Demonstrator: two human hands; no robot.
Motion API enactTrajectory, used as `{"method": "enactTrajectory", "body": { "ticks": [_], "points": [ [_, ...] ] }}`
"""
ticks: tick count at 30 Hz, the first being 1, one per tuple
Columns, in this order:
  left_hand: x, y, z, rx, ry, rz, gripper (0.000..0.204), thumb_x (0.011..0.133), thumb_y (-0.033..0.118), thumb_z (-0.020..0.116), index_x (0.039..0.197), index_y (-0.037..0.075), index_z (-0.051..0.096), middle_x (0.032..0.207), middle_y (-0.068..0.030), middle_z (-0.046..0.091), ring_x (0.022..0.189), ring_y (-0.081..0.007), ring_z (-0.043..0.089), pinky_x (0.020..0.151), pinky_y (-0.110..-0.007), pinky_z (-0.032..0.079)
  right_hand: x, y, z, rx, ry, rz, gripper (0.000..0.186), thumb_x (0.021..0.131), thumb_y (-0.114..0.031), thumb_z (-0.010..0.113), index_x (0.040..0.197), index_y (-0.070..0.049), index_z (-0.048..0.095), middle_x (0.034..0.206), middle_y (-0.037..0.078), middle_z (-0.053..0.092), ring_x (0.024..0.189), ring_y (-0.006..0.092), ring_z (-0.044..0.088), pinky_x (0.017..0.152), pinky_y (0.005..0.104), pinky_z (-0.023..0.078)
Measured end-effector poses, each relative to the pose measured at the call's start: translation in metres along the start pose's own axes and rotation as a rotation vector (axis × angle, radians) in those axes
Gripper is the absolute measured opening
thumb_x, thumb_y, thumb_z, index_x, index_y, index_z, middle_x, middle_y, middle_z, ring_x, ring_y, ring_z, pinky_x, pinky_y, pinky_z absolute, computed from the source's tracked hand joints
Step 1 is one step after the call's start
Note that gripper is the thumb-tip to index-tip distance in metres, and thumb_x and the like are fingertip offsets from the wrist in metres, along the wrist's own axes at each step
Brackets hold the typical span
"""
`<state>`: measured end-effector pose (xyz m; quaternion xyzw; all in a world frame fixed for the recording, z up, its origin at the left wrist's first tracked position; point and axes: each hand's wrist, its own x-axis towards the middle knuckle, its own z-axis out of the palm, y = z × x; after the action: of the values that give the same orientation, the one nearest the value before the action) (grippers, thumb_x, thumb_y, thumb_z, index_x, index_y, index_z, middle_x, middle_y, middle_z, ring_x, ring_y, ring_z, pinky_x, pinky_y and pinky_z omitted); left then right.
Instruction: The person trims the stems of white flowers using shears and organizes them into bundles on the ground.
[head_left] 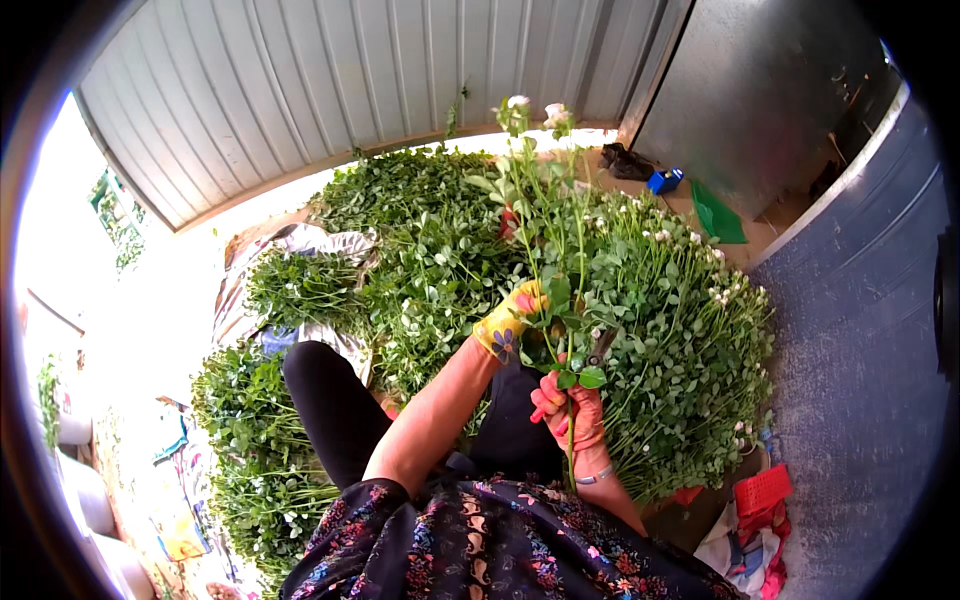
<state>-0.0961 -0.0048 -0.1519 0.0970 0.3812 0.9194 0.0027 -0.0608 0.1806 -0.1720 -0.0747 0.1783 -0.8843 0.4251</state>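
Observation:
My left hand [515, 315], in a yellow glove with a flower print, is closed round several long leafy rose stems [535, 215]. They stand upright and end in pale pinkish-white blooms [556, 115]. Just below and to the right, my right hand [575, 412], in a pink-orange glove, has its fingers curled round what looks like a pair of pruning shears [601, 346], whose dark metal end points up and away. One green stem [571, 440] runs down in front of this hand toward my lap. Leaves partly cover both hands' fingers and the shears.
Cut leafy stems lie in big heaps: one with white buds [680, 330] at right, others in the middle [420, 220] and at left [255, 430]. A corrugated metal wall [380, 80] stands beyond. A red plastic basket [762, 492] and a blue box [664, 181] are on the right.

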Motion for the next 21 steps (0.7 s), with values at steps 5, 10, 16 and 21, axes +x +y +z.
{"method": "enactTrajectory", "body": {
  "ticks": [5, 10, 16, 21],
  "points": [
    [-0.012, 0.021, -0.003, -0.023, 0.045, -0.035, 0.050, 0.083, 0.021, 0.066, 0.122, -0.005, 0.047, 0.090, -0.0115, 0.061, 0.067, -0.0209, 0.064, 0.049, -0.031, 0.054, 0.016, 0.014, 0.002, 0.108, -0.035, 0.108, 0.037, 0.081, -0.016, 0.067, 0.114, -0.003, 0.055, 0.079, 0.005, 0.057, 0.064, 0.0155, 0.049, 0.061, 0.0276, 0.042],
    [-0.020, 0.053, -0.033, 0.083, 0.159, 0.177, 0.029, 0.084, 0.015, 0.064, 0.108, -0.001, 0.059, 0.087, -0.0082, 0.065, 0.064, -0.0139, 0.062, 0.048, -0.026, 0.050, 0.056, 0.023, 0.016, -0.060, -0.006, 0.133, 0.032, 0.083, -0.014, 0.065, 0.112, -0.004, 0.055, 0.090, 0.010, 0.062, 0.071, 0.0227, 0.061, 0.066, 0.0368, 0.053],
    [-0.047, 0.149, -0.024, 0.299, 0.495, 0.532, 0.028, 0.086, 0.003, 0.061, 0.114, 0.002, 0.060, 0.097, -0.0024, 0.066, 0.080, -0.0073, 0.060, 0.068, -0.021, 0.049, 0.100, 0.016, -0.003, -0.177, 0.302, -0.021, 0.012, 0.082, -0.016, 0.066, 0.090, -0.007, 0.062, 0.071, 0.006, 0.063, 0.062, 0.0189, 0.060, 0.054, 0.0352, 0.050],
    [-0.077, 0.172, -0.078, 0.748, 0.883, 0.626, 0.025, 0.084, 0.006, 0.063, 0.108, 0.002, 0.063, 0.088, -0.0048, 0.067, 0.075, -0.0087, 0.060, 0.065, -0.022, 0.049, 0.095, 0.013, -0.002, -0.311, 0.269, -0.042, 0.017, 0.086, -0.018, 0.061, 0.099, -0.006, 0.062, 0.080, 0.007, 0.064, 0.065, 0.0179, 0.060, 0.058, 0.0341, 0.051]
  ]
}}
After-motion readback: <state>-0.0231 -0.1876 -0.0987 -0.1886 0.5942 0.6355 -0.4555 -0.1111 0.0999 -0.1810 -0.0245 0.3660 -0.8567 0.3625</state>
